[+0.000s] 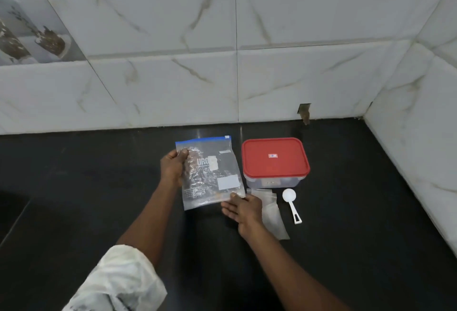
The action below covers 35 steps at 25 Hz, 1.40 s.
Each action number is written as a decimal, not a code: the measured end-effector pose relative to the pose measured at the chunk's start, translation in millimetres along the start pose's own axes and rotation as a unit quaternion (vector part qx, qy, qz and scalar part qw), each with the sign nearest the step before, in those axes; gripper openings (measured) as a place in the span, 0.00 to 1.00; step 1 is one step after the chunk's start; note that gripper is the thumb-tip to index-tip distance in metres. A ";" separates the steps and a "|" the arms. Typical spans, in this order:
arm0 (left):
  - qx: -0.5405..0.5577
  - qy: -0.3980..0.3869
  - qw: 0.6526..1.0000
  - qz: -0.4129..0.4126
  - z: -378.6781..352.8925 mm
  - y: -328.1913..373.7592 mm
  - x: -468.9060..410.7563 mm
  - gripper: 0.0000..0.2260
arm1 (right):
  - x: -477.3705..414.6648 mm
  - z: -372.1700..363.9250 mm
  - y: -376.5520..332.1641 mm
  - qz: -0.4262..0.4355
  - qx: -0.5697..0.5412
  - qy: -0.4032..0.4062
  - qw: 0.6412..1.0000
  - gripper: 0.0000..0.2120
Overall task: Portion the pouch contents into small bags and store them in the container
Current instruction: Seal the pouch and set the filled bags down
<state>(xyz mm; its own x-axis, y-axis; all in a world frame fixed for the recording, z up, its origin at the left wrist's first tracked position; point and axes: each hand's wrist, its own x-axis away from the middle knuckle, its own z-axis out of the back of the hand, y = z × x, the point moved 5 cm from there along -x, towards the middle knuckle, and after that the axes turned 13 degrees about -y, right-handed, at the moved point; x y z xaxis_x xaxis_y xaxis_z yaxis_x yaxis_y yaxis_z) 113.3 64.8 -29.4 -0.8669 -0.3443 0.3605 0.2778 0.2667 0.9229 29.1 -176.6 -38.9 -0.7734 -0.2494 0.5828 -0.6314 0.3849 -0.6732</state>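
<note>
1. Both bare forearms reach forward over a black counter (346, 212), the left one coming out of a rolled, pale patterned sleeve (118, 281).
2. The left hand (173, 167) is raised off the counter and grips the pouch (210, 174) by its upper left edge, thumb on the front face and fingers curled behind.
3. The right hand (243, 208) is held low with its fingers stretched out flat toward the left. Its thumb tip touches the pouch's lower right corner, and the fingers are not curled round anything.
4. The pouch is clear with a blue zip strip along the top and white labels on its face. It is held tilted between the two hands, above the counter, with its top toward the tiled wall (272, 76).
5. Just right of the pouch stands the container (275, 162), a clear box with its red lid shut.
6. The small bags (274, 214) lie flat in an overlapping pile in front of the container, partly under the right hand and wrist.
7. A white scoop (291, 205) lies beside the bags, bowl toward the container and handle toward the viewer.
8. Count: two hands, one pouch, one container, one scoop. The clear bags overlap too much to count exactly.
</note>
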 end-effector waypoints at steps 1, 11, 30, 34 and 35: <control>0.004 0.009 1.000 0.007 2.6 -7.2 -5.9 0.03 | -4.7 -2.9 5.0 -0.007 -0.007 0.016 1.000 0.02; -0.189 0.008 0.982 0.007 -26.9 -29.9 -50.3 0.11 | -41.6 4.4 11.7 0.018 -0.041 0.164 0.986 0.08; -0.637 -0.065 0.765 -0.076 -59.5 -80.3 7.3 0.32 | -1.6 -6.3 6.7 0.103 0.265 0.135 0.949 0.06; -0.643 -0.046 0.761 -0.077 -61.3 -79.6 5.6 0.32 | 10.6 -14.6 13.6 0.232 0.645 0.064 0.725 0.20; -0.641 -0.047 0.762 -0.075 -61.4 -78.9 5.2 0.31 | 6.3 -16.0 16.3 0.253 0.700 0.069 0.664 0.23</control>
<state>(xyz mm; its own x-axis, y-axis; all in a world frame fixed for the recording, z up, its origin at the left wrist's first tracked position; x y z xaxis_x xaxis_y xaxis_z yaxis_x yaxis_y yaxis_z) 112.2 -13.3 -92.0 -0.9377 -0.2018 0.2828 0.2963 -0.8895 0.3478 14.8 -157.8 -38.9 -0.9550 -0.2821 0.0916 0.1995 -0.8394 -0.5056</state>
